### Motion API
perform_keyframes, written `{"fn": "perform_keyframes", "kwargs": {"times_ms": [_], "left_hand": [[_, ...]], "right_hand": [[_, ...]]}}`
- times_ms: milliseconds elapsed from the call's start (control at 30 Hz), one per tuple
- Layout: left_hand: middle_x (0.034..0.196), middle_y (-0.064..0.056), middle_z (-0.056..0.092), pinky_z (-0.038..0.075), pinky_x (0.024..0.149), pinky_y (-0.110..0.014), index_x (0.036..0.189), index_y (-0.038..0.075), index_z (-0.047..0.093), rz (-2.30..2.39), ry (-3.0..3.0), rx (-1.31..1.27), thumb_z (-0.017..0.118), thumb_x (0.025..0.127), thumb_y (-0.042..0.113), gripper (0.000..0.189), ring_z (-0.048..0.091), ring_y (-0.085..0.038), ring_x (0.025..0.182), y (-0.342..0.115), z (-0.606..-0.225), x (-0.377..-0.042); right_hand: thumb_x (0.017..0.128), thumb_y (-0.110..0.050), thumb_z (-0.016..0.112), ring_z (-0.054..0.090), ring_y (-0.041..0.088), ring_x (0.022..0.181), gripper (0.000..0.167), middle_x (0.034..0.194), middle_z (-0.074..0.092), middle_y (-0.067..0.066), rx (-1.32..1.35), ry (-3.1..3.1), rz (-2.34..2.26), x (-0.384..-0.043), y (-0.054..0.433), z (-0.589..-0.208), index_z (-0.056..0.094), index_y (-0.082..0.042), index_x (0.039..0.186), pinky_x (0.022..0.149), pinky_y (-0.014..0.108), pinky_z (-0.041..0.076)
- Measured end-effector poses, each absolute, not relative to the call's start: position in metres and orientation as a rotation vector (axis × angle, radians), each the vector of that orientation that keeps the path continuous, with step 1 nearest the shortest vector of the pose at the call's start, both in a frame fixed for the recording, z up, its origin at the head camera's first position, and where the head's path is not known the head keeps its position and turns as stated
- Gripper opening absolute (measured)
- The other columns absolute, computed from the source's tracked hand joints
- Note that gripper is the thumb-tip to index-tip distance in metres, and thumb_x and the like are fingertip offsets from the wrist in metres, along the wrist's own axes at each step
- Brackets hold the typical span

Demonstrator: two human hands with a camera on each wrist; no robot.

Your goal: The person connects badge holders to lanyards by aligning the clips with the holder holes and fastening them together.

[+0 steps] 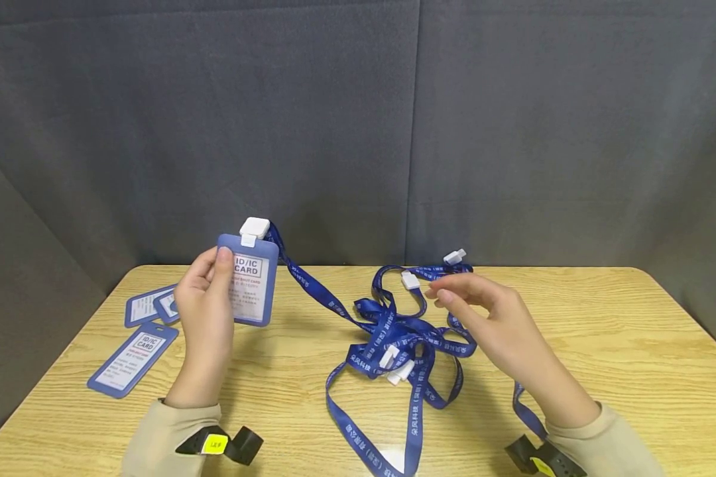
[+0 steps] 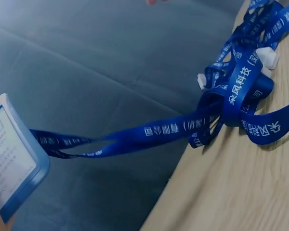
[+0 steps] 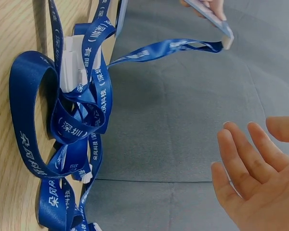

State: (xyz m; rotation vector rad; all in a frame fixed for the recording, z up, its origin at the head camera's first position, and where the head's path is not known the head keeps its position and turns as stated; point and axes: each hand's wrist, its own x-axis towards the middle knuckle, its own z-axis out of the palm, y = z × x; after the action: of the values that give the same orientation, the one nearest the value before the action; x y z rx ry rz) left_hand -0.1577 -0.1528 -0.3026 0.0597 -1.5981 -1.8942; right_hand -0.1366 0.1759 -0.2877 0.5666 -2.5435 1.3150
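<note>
My left hand (image 1: 205,295) pinches a blue ID card holder (image 1: 256,281) by its left edge, thumb across the front, raised above the table. A white clip (image 1: 254,228) joins the holder's top to a blue printed lanyard (image 1: 316,289), which slopes down into a tangled pile of lanyards (image 1: 394,331). Over the right side of that pile hovers my right hand (image 1: 495,318), fingers loosely bent with nothing between them. In the right wrist view the right hand (image 3: 255,178) shows its palm and bare fingers. The left wrist view catches only the corner of the held card holder (image 2: 19,163).
More card holders lie at the table's left, one card holder (image 1: 133,360) in front and overlapping ones behind it. White clips (image 1: 400,371) poke out of the pile, and another clip (image 1: 454,256) lies at the back. A grey curtain (image 1: 334,132) hangs behind the wooden table (image 1: 602,331).
</note>
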Motion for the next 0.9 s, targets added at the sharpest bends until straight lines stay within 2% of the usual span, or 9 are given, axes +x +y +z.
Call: {"fn": "perform_keyframes", "kwargs": {"times_ms": [200, 367, 467, 600, 800, 900], "left_hand": [[0.073, 0.007, 0.067, 0.045, 0.055, -0.018, 0.102, 0.005, 0.068, -1.946, -1.680, 0.160, 0.060, 0.101, 0.023, 0.020, 0.058, -0.004, 0.061, -0.161, -0.316, -0.169], [0.075, 0.011, 0.063, 0.046, 0.059, -0.017, 0.117, -0.005, 0.063, -1.895, -1.854, 0.252, 0.053, 0.104, 0.026, 0.035, 0.056, -0.002, 0.066, -0.166, -0.328, -0.176], [0.079, 0.010, 0.059, 0.044, 0.063, -0.016, 0.124, -0.007, 0.060, -1.832, -1.996, 0.328, 0.048, 0.106, 0.026, 0.040, 0.053, -0.002, 0.071, -0.168, -0.335, -0.178], [0.089, 0.002, 0.059, 0.043, 0.065, -0.017, 0.130, -0.009, 0.056, -1.833, -2.056, 0.387, 0.045, 0.106, 0.020, 0.039, 0.052, -0.003, 0.073, -0.172, -0.344, -0.180], [0.112, -0.017, 0.060, 0.044, 0.065, -0.015, 0.139, -0.012, 0.045, -1.872, -2.123, 0.455, 0.047, 0.102, 0.011, 0.043, 0.054, 0.000, 0.071, -0.179, -0.352, -0.183], [0.130, -0.024, 0.055, 0.044, 0.074, -0.016, 0.145, -0.011, 0.036, -1.898, -2.234, 0.481, 0.049, 0.099, 0.006, 0.051, 0.057, -0.007, 0.088, -0.183, -0.354, -0.184]], "right_hand": [[0.102, -0.028, 0.058, 0.066, 0.013, 0.100, 0.022, 0.110, 0.071, -0.004, 0.560, -2.554, 1.324, -0.138, 0.175, -0.290, 0.070, -0.013, 0.114, 0.091, 0.046, 0.050], [0.102, -0.026, 0.058, 0.067, 0.013, 0.099, 0.022, 0.107, 0.072, -0.003, 0.572, -2.559, 1.303, -0.138, 0.174, -0.291, 0.070, -0.012, 0.114, 0.089, 0.041, 0.052], [0.102, -0.025, 0.058, 0.067, 0.011, 0.097, 0.021, 0.104, 0.072, -0.004, 0.584, -2.560, 1.279, -0.139, 0.173, -0.293, 0.071, -0.012, 0.113, 0.086, 0.037, 0.052], [0.102, -0.024, 0.058, 0.065, 0.010, 0.093, 0.019, 0.102, 0.072, -0.008, 0.602, -2.561, 1.241, -0.139, 0.172, -0.296, 0.071, -0.014, 0.113, 0.083, 0.036, 0.052], [0.102, -0.024, 0.058, 0.062, 0.011, 0.088, 0.017, 0.102, 0.071, -0.011, 0.609, -2.564, 1.197, -0.139, 0.172, -0.297, 0.072, -0.017, 0.110, 0.077, 0.033, 0.050], [0.102, -0.024, 0.059, 0.061, 0.012, 0.087, 0.017, 0.102, 0.071, -0.011, 0.600, -2.575, 1.194, -0.139, 0.171, -0.297, 0.072, -0.018, 0.110, 0.075, 0.032, 0.050]]}}
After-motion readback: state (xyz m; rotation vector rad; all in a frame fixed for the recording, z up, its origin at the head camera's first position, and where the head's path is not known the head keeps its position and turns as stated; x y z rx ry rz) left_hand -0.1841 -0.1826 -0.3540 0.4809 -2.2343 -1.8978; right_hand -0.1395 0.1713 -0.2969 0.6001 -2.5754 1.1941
